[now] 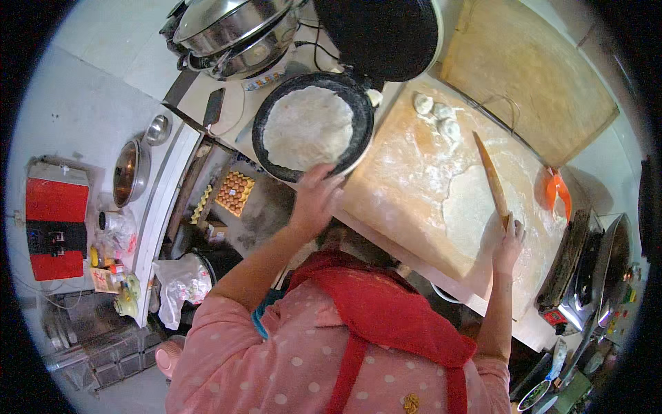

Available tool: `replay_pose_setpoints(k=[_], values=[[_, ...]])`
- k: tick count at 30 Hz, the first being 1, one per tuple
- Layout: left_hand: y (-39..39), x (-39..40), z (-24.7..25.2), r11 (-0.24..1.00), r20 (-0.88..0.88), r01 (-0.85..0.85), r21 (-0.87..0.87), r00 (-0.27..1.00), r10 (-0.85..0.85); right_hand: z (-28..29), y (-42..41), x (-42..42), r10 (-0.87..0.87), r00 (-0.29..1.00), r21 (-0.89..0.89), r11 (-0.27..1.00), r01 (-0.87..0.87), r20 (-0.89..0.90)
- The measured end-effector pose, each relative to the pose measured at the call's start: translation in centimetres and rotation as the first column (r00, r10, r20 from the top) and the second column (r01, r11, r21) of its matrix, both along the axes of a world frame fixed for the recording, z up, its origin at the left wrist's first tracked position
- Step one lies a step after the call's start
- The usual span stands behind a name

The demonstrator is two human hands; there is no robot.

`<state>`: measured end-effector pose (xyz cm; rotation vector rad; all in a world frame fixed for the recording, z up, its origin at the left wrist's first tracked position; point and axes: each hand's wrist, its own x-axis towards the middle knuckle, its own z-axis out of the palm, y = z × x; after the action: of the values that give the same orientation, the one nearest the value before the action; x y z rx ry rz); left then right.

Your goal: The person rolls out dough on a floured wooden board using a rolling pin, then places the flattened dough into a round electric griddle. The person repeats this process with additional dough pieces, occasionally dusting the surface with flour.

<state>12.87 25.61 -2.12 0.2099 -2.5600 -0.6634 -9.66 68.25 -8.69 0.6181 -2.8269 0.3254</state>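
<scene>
My left hand (316, 194) reaches over the near rim of a round black electric griddle (260, 147). Its blurred fingertips meet the edge of a thin, pale flatbread (309, 127) lying in the pan; whether they pinch it is unclear. In my right hand (509, 243) is the near end of a tapered wooden rolling pin (490, 173). The pin lies across a rolled-out sheet of dough (465, 207) on the floured wooden board (398, 191). Several floured dough balls (444, 118) sit near the board's far left corner.
The griddle's black lid (380, 36) stands raised behind. A steel steamer pot (238, 36) is at the back left, with a phone (214, 106) nearby. Another board (532, 72) leans at the back. Orange-handled scissors (558, 194) lie right. Below left are eggs in a tray (235, 193).
</scene>
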Motion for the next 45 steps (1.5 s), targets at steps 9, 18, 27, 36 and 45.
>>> replay_pose_setpoints(k=[9,18,27,36,45], values=[[-21.4,-5.3,-2.2,0.979,0.141,-0.17,-0.115,0.973,0.186,8.3,-30.9,3.9,0.452,0.884,-0.446,0.82,-0.36,0.118],[-24.9,-10.2,-4.5,0.987,0.44,-0.05,-0.15,0.891,0.112,3.2,-44.1,3.1,0.339,0.94,-0.264,0.91,-0.32,0.027],[-24.2,-8.8,-1.5,0.978,0.21,-0.066,-0.197,0.972,0.108,3.8,-47.5,0.7,0.351,0.926,-0.011,0.936,-0.353,0.141],[-24.0,-9.1,1.0,0.959,0.245,0.141,-0.247,0.966,-0.079,5.8,-46.8,4.1,0.543,0.836,-0.062,0.84,-0.539,0.08],[-21.6,-3.6,5.9,0.856,0.281,0.452,-0.253,0.881,-0.382,8.0,-41.6,9.9,0.614,0.687,-0.679,0.695,-0.237,0.389]])
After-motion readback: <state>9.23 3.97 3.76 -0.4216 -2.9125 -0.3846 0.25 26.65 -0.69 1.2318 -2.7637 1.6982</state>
